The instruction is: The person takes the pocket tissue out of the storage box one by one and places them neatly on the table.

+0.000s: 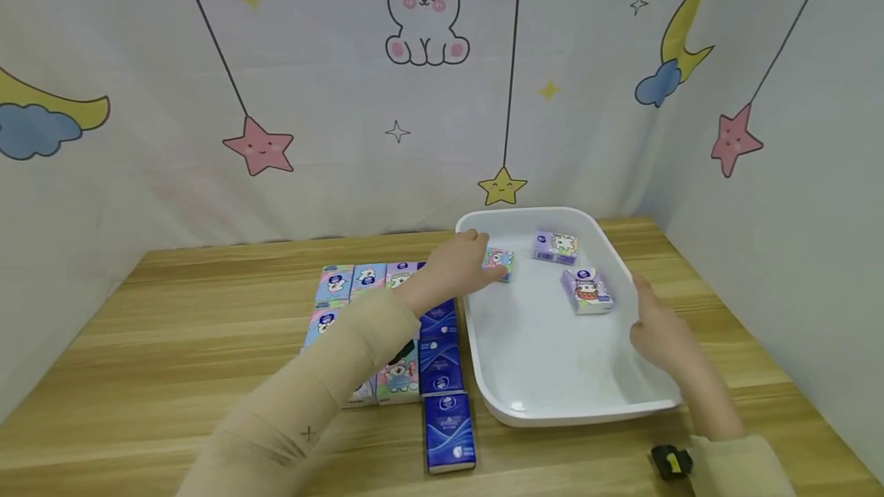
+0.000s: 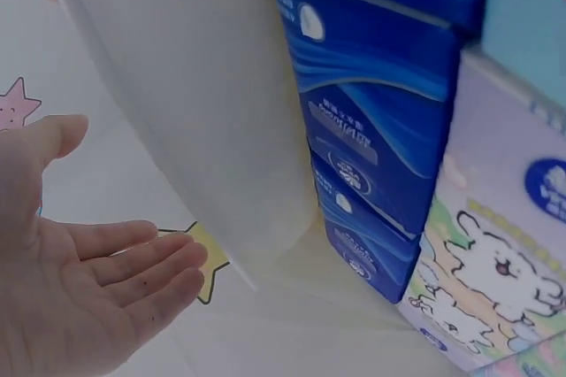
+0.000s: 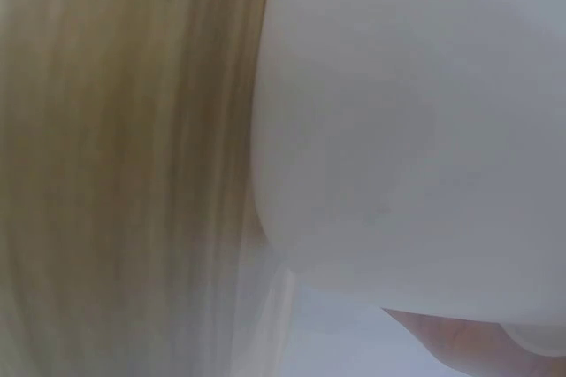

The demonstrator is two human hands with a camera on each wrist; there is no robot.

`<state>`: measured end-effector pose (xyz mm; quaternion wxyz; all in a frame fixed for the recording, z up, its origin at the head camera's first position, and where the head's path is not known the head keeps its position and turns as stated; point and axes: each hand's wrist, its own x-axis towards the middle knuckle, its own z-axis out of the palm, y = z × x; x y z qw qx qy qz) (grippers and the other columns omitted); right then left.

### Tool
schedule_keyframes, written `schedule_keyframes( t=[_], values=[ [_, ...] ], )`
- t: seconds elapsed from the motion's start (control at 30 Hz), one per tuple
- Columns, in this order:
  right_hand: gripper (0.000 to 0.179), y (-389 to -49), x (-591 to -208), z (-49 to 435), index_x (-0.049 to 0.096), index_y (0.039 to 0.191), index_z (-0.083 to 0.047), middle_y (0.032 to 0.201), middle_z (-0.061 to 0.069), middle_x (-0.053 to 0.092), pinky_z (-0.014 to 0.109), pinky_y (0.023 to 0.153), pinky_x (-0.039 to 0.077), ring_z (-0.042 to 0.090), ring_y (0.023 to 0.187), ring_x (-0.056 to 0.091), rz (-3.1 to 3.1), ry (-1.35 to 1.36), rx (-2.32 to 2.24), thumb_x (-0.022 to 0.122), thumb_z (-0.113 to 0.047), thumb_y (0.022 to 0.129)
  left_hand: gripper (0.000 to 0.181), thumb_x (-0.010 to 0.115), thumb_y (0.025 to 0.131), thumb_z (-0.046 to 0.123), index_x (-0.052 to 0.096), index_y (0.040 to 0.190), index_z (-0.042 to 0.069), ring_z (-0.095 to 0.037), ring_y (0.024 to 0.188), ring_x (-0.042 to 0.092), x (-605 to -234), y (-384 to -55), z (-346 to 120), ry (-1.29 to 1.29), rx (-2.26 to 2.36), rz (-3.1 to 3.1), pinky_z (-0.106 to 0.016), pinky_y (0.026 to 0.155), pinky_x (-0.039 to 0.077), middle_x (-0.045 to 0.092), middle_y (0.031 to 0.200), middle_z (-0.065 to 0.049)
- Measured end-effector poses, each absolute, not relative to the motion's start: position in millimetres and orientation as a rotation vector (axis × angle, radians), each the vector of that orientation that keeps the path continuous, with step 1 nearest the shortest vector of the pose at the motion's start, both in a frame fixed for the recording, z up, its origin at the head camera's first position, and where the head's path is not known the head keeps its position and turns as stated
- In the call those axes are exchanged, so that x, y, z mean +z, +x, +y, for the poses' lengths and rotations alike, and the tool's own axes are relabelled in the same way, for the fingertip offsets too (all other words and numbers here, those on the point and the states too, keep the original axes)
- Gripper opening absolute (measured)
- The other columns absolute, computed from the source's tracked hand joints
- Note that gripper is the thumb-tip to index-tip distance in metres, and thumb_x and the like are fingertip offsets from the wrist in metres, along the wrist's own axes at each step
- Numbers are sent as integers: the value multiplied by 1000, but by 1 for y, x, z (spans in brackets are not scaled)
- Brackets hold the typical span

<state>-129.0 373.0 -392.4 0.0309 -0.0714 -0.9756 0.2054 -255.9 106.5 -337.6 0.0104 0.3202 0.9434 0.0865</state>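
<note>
My left hand [image 1: 459, 271] reaches over the near-left rim of a white plastic tub [image 1: 545, 363], its fingers spread. In the left wrist view the left palm [image 2: 80, 288] shows, with straight fingers and the thumb held apart. Just beyond it, inside the tub, is a colourful tissue pack [image 1: 500, 261], partly hidden by the hand. My right hand [image 1: 664, 334] holds the tub's right rim, thumb on the inner side. Only a bit of a finger [image 3: 469, 342] appears in the right wrist view. Two purple tissue packs, one at the back [image 1: 555, 247] and one nearer [image 1: 587, 291], lie in the tub.
Left of the tub, pastel tissue packs [image 1: 398, 378] stand in rows beside a column of dark blue tissue packs [image 1: 440, 365]. One blue pack [image 1: 450, 432] lies at the front. A black strap piece [image 1: 671, 462] is by the right wrist. A patterned curtain [image 1: 331, 98] hangs behind the wooden table [image 1: 193, 328].
</note>
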Motion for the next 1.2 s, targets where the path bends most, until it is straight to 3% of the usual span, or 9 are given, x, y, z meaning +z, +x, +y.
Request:
schedule_keyframes(
  t=[0.43,0.83,1.07,1.2],
  values=[
    [76,-129,-394,372,3,148,12,137,44,34,67,90,42,60,116,45,-3011,-231,634,42,3,84,62,54,94,46,49,132,-3,-27,112,55,-351,-278,135,842,254,2975,-41,95,52,56,124,-17],
    [77,-128,-394,375,2,149,10,137,43,34,67,87,43,60,112,47,-3013,-262,644,42,3,83,61,51,93,54,54,127,4,-22,101,61,-364,-284,164,765,-162,3090,-32,84,53,64,113,-12],
    [76,-129,-395,375,2,149,9,136,43,36,66,86,45,59,111,50,-3019,-260,659,42,2,85,60,44,96,53,44,143,16,-28,121,54,-375,-279,167,723,-235,3020,-40,102,43,58,131,-16],
    [76,-130,-395,375,3,149,10,138,42,35,66,87,44,59,113,48,-3010,-254,650,42,2,85,60,43,96,54,41,145,18,-28,121,53,-381,-282,168,708,-218,3024,-41,105,41,55,131,-17]
  ],
)
